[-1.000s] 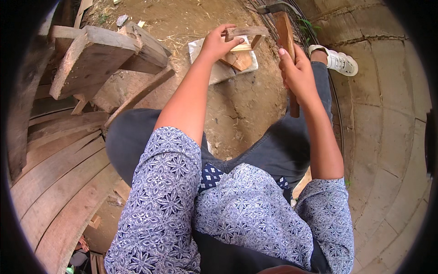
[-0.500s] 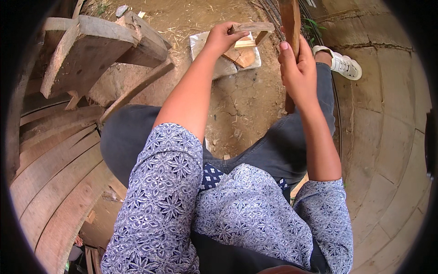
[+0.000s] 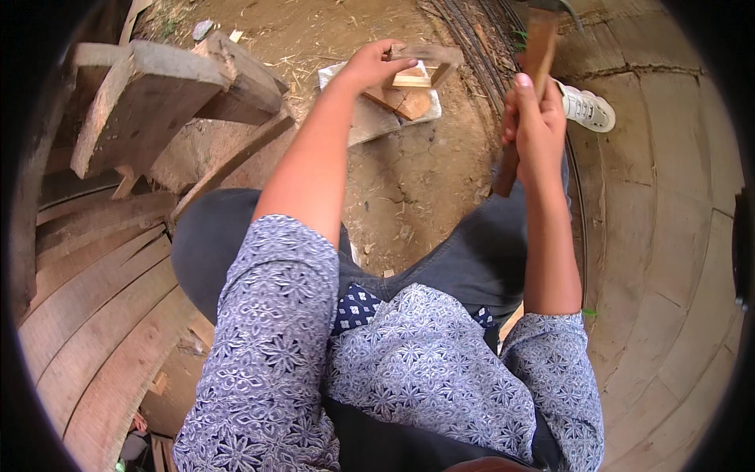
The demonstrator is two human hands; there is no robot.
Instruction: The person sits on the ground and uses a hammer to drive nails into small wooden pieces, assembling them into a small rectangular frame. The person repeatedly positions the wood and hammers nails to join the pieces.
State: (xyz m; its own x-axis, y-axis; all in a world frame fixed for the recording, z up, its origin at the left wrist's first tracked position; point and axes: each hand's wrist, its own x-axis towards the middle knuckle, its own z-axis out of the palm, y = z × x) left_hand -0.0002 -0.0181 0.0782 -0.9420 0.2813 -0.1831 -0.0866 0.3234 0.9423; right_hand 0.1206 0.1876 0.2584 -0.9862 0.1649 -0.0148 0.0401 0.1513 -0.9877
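My right hand [image 3: 538, 134] is wrapped round the wooden handle of a hammer [image 3: 541, 46], raised and tilted over my right knee. Its dark metal head shows only in part at the top edge. Out in front, my left hand [image 3: 371, 69] grips a small frame of wooden pieces [image 3: 442, 55], with the thumb pressed along its near side. Under the frame lies a flat wooden block [image 3: 410, 104] with a pale cut face. Both rest on a pale slab [image 3: 379, 130] on the dirt ground. My left fingertips are partly hidden by the wood.
Stacked wooden boards and curved timber pieces [image 3: 157, 94] stand close on my left. Along the right runs a wall of large tan panels [image 3: 629, 212]. Dark rods [image 3: 464, 35] lie on the ground at its foot, near my right shoe [image 3: 588, 108].
My right hand has shifted to the right with the hammer, which now leans more, bringing part of its head into view. My left hand still grips the small frame, slightly further left in the picture.
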